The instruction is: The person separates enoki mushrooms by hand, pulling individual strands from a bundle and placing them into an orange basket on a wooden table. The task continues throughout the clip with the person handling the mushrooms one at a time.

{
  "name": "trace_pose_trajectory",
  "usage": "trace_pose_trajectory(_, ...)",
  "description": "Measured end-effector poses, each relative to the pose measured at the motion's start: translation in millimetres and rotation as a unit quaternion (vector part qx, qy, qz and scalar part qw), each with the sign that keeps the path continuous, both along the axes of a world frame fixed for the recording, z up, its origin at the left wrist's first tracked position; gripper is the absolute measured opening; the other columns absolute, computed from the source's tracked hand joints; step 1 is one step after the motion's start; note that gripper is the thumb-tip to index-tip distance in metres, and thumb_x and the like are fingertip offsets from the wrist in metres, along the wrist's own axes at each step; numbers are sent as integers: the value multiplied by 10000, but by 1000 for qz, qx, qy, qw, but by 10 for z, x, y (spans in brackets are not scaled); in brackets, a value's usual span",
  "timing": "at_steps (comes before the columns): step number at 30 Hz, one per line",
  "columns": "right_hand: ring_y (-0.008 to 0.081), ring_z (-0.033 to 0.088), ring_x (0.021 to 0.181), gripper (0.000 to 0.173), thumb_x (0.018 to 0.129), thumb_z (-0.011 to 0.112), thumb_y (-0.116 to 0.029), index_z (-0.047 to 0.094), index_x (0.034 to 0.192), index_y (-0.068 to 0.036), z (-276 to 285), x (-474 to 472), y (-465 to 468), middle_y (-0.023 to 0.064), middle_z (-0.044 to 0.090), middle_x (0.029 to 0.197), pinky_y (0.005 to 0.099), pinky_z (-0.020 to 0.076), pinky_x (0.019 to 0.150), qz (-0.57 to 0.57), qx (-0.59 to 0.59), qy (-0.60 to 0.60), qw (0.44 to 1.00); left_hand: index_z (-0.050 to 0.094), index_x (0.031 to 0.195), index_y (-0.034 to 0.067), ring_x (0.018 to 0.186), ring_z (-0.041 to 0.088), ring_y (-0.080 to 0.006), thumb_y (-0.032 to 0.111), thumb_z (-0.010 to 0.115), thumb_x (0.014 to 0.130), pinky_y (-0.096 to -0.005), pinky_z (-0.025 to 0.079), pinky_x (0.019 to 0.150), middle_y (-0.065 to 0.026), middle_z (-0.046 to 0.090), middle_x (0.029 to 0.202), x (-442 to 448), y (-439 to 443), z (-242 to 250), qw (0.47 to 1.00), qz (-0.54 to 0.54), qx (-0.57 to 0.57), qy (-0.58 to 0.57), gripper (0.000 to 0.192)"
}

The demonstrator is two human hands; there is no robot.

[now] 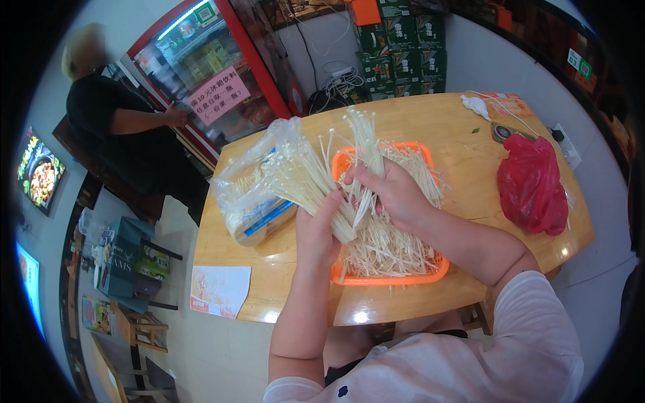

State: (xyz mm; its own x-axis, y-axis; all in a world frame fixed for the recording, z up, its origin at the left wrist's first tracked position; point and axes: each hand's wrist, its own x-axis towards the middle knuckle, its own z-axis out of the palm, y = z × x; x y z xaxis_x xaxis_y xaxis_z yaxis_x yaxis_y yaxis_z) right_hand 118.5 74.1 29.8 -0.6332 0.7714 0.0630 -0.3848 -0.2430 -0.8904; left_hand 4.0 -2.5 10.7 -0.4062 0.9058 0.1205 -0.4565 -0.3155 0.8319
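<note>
A thick bunch of enoki mushrooms (pixel 302 174) is gripped in my left hand (pixel 318 229), its small caps fanned out to the upper left. My right hand (pixel 398 194) holds a smaller enoki clump (pixel 365 138), caps pointing away from me. The lower stems of both clumps meet between my hands. Beneath them stands an orange plastic basket (pixel 390 280) heaped with loose enoki strands (pixel 398 247). Left of the basket lies a clear plastic bag (pixel 252 201) with a blue printed band and more enoki inside.
On the wooden table (pixel 468 211) are a red plastic bag (pixel 534 186), a phone-like device (pixel 511 132) by a white cable, and a paper sheet (pixel 220 291). A person in dark clothes (pixel 131 126) stands at a drinks fridge (pixel 216 75). Green cartons (pixel 403 55) are stacked behind the table.
</note>
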Motion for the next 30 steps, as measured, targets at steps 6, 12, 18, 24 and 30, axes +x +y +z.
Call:
trace_pose_trajectory(6,43,456,533,167,912,469,-234,522,880,-79,-49,4,103,-19,489,653,183,345,428,-69,-27,42,996,509,965,0,708,571,-151,51,547,818,-270,487,624,-80,573,800,-49,-23,41,1000,1,-20,5,160)
trace_pose_trajectory(12,67,485,586,132,858,557,-165,531,922,-52,-77,-9,43,3,512,694,209,402,477,23,80,-16,996,524,1056,-21,746,556,-133,38,549,820,-257,469,636,-75,575,892,44,-21,50,999,-34,-13,26,244)
trace_pose_trajectory(18,106,528,615,126,832,576,-112,543,900,-12,-65,2,25,39,543,724,241,460,524,48,116,-20,992,519,1103,-30,739,546,-123,43,543,827,-250,458,644,-70,581,912,62,-25,51,998,-37,9,59,286)
trace_pose_trajectory(24,104,521,570,118,842,558,-110,552,904,-10,-14,0,2,26,531,668,230,453,510,45,56,-8,997,505,1094,-28,724,552,-131,63,531,827,-253,468,644,-83,580,860,26,-23,38,998,-52,2,23,283)
trace_pose_trajectory(30,92,516,561,124,873,524,-159,545,907,-42,16,1,-33,16,537,700,215,438,496,29,9,10,999,514,1024,-13,711,565,-143,64,537,824,-268,479,638,-84,587,831,23,-26,25,999,-29,15,11,216)
